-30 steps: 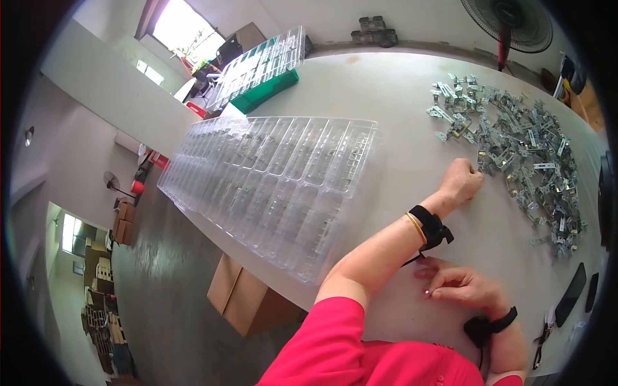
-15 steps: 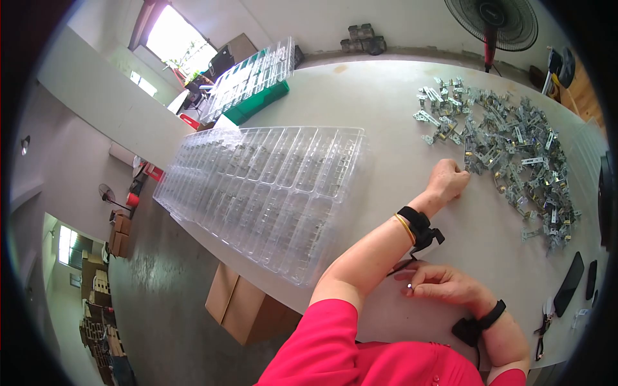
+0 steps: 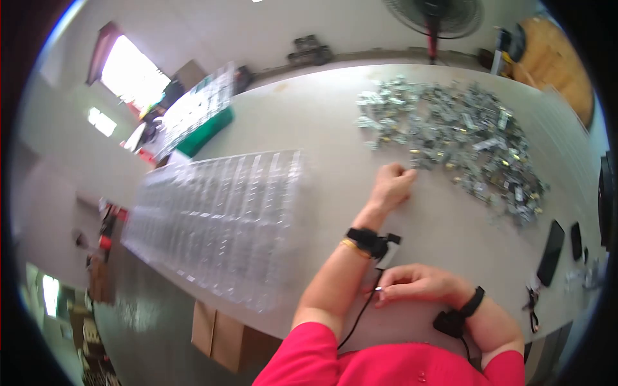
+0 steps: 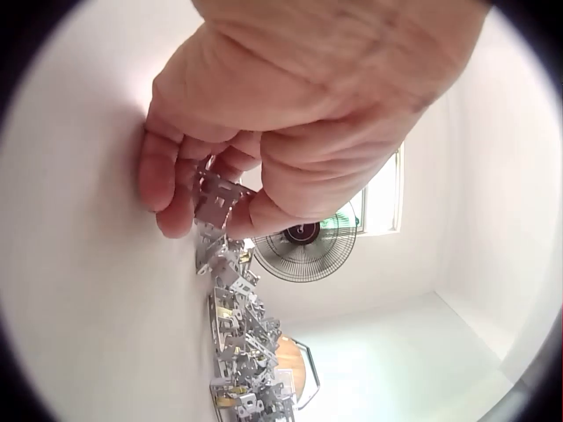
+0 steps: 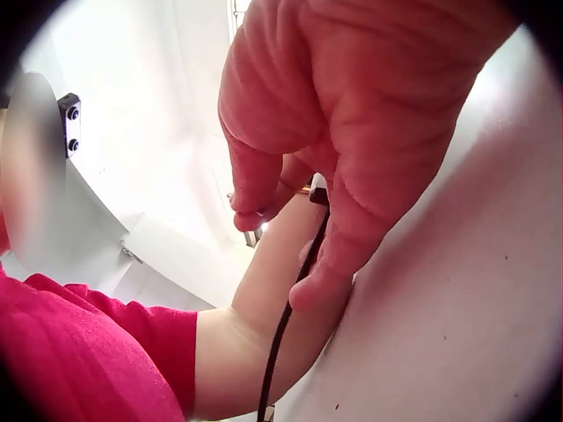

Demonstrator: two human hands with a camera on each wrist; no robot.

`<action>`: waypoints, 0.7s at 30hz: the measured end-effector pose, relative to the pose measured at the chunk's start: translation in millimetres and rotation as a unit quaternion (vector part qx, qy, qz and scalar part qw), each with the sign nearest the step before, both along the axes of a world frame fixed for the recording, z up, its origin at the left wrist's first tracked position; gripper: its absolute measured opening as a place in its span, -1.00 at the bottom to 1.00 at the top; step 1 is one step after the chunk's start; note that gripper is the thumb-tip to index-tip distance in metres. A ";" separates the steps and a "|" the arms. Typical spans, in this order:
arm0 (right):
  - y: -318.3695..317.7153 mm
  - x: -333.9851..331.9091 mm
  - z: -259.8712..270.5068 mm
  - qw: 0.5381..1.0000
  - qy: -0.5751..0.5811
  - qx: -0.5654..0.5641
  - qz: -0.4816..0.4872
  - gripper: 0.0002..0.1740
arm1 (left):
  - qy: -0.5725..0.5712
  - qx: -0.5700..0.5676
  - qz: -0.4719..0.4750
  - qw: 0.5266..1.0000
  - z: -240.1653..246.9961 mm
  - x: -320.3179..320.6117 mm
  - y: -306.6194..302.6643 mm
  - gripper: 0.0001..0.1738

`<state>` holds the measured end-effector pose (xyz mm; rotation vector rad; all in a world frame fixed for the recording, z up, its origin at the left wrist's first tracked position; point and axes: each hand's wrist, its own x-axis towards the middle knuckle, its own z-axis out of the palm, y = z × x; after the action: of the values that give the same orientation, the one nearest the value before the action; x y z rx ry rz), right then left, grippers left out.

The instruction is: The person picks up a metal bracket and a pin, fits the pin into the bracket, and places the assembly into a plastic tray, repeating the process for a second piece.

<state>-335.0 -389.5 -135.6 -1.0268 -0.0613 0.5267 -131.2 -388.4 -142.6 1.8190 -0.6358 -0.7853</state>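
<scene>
My left hand [image 3: 391,188] rests at the near left edge of a heap of metal brackets [image 3: 473,138]. The left wrist view shows this hand [image 4: 308,105] pinching one metal bracket [image 4: 217,200] between thumb and fingers, with the heap [image 4: 242,334] just beyond. Close to my body, beside the left forearm, is my right hand [image 3: 418,284], thumb and fingers bent round a small shiny piece [image 3: 378,289]. In the right wrist view the same hand [image 5: 343,123] partly hides that piece [image 5: 253,236], so its shape cannot be made out.
A clear compartment tray [image 3: 219,215] covers the table's left part, with a green box [image 3: 206,133] under another clear tray behind it. On the right lie a black phone [image 3: 551,252], a smaller black object [image 3: 576,241] and a dark-handled tool [image 3: 532,309]. A black cable [image 3: 360,315] hangs near my right hand.
The head view has turned, so the table and everything on it appear farther left. My left hand stays at the heap's edge, and my right hand keeps the small piece near the left forearm.
</scene>
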 end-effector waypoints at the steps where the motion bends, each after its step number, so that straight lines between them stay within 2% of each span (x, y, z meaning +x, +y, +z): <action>1: -2.4 1.4 4.1 0.998 -0.030 -0.052 0.008 -0.77 | 0.002 -0.007 0.003 1.000 1.2 -0.7 2.3 -0.70; 2: -2.2 -0.7 0.8 0.998 -0.020 -0.058 -0.015 -0.77 | 0.004 -0.013 0.008 1.000 1.3 -1.2 3.9 -0.71; 5: -6.0 -2.9 -4.1 1.000 -0.004 0.002 0.001 -0.74 | 0.017 -0.040 0.012 0.999 0.1 -0.7 6.0 -0.72; 8: -15.5 -5.3 -2.2 1.000 0.017 0.000 -0.001 -0.74 | 0.032 -0.046 0.035 0.998 3.5 5.4 7.7 -0.73; 10: -22.6 -4.7 -6.1 1.000 0.017 0.005 -0.019 -0.75 | -0.069 -0.049 0.064 0.994 -12.6 14.1 5.9 -0.74; 12: -29.8 -4.3 -4.5 0.999 0.016 0.009 -0.034 -0.76 | -0.077 -0.064 0.074 0.992 -15.1 17.5 5.5 -0.76; 14: -35.7 -4.2 3.4 0.993 0.001 0.018 -0.118 -0.79 | -0.060 -0.064 0.091 0.992 -15.0 21.5 7.3 -0.77; 16: -43.2 -4.3 3.5 0.989 0.007 0.018 -0.146 -0.81 | -0.061 -0.075 0.093 0.991 -17.3 24.7 8.2 -0.77; 18: -50.3 -4.3 1.3 0.977 -0.006 0.045 -0.207 -0.82 | -0.112 -0.093 0.068 0.987 -17.1 25.0 8.7 -0.76; 21: -55.5 -3.5 3.7 0.964 -0.007 0.058 -0.260 -0.80 | -0.063 -0.097 0.009 0.993 -11.5 20.7 11.1 -0.72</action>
<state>-338.5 -445.0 -131.9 -0.8876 0.1617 0.0349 -110.6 -377.3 -154.2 1.7032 -0.7493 -0.5782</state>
